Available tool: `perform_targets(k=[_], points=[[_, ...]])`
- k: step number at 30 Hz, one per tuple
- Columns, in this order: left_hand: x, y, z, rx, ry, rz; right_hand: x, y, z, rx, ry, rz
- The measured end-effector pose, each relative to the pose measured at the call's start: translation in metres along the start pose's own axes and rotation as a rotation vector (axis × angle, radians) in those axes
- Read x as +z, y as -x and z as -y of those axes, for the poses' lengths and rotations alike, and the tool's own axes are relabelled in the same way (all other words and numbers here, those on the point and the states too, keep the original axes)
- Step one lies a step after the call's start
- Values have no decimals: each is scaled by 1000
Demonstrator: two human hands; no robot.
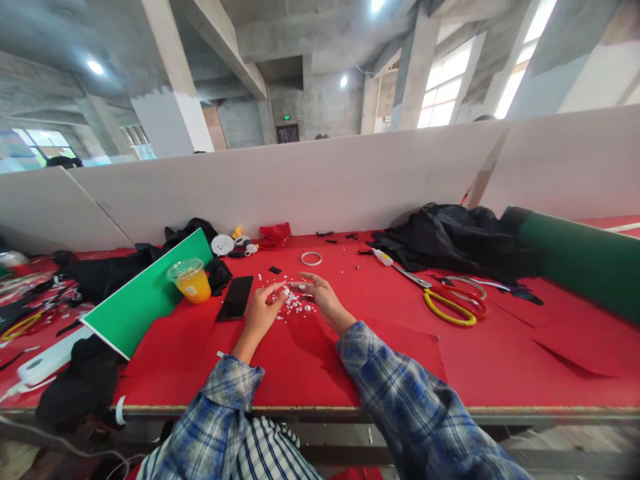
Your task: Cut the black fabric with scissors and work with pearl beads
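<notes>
Pearl-white round beads (294, 307): handling position

Head view: beads lie loose on the red-surfaced table (500, 380) around the fingertips, presumably for short reach. The left hand (263, 311) appears to pinch a small white piece (285, 292) between thumb and forefinger, likely for fine control. The right hand (326, 299) extends its fingers opposite; whether they grip cannot be told.

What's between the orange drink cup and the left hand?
In the head view, a black phone lies between the cup and the left hand, with crumpled black cloth nearer the cup.
</notes>
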State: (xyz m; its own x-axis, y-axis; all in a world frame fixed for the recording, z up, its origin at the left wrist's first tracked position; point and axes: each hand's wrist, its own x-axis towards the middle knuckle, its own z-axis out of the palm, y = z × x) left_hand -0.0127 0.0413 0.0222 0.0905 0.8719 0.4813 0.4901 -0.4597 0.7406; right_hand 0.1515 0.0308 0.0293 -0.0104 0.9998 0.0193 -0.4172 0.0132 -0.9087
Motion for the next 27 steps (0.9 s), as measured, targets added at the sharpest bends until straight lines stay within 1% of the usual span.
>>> perform_targets(k=[2,4,9,15,18,23,27], points=[[1,2,1,55,-96,-37,1,2,-2,7,10,32],[1,3,3,73,-160,-73,3,3,-4,13,33,53],[-1,4,7,114,-200,-53,2,5,-5,7,87,96],[1,8,11,200,-259,-71,-2,-1,-14,-110,226,101],[5,12,12,247,-303,-77,-3,-6,-21,-138,281,94],[9,19,12,238,-448,-90,-4,-8,-28,-203,409,86],[6,24,9,269,-512,-74,-2,-4,-27,-264,517,116]])
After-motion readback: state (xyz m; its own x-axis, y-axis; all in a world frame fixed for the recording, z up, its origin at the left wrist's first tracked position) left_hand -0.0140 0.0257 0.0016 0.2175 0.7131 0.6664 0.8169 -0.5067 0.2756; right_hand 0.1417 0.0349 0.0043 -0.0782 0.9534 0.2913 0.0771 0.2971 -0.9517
